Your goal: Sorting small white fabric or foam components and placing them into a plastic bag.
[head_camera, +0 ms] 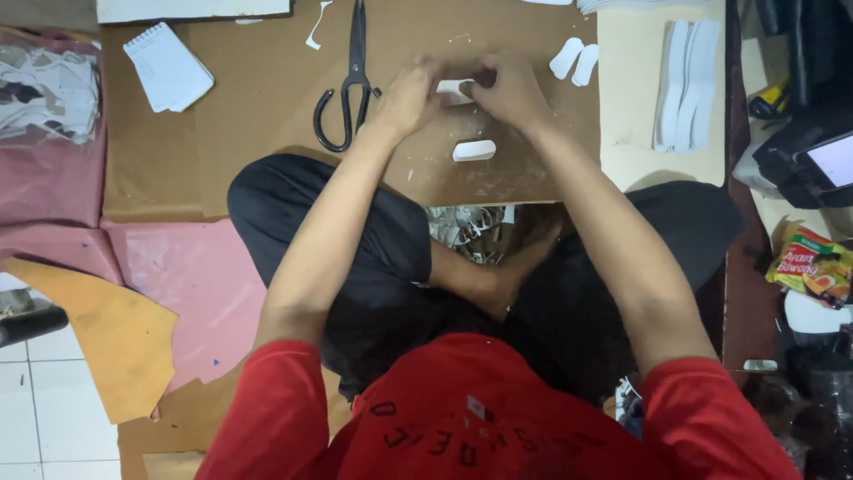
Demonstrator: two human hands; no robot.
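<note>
two hands pinch a small white piece over a brown board

the person sits cross-legged, seen from above, with a brown cardboard board (267, 98) laid flat in front of the knees. both hands meet near the far middle of that board. the left hand (409, 93) and the right hand (511, 89) are curled in, fingers bent close, and between their fingertips sits a small white piece (455, 87); each hand has a pinch on one end of it. only a short strip of the piece shows between the fingers, so its full shape cannot be told.

just nearer the person, apart from the hands, a second white rounded piece (474, 150) lies flat on the board. a pair of black scissors (349, 84) lies just left of the left hand, blades pointing away from the person, handles toward the wrist. to the right of the right hand two more white rounded cut-outs (574, 60) lie side by side at the board's edge, and beyond them a stack of long white strips (686, 84) rests on a pale cream sheet (631, 151).

at the far left corner of the board lies a small spiral notepad (167, 67). a heap of white paper scraps (471, 227) sits in the person's lap, between the legs. a pink sheet (195, 284) and a tan cut shape (115, 333) lie on the floor at the left.
</note>
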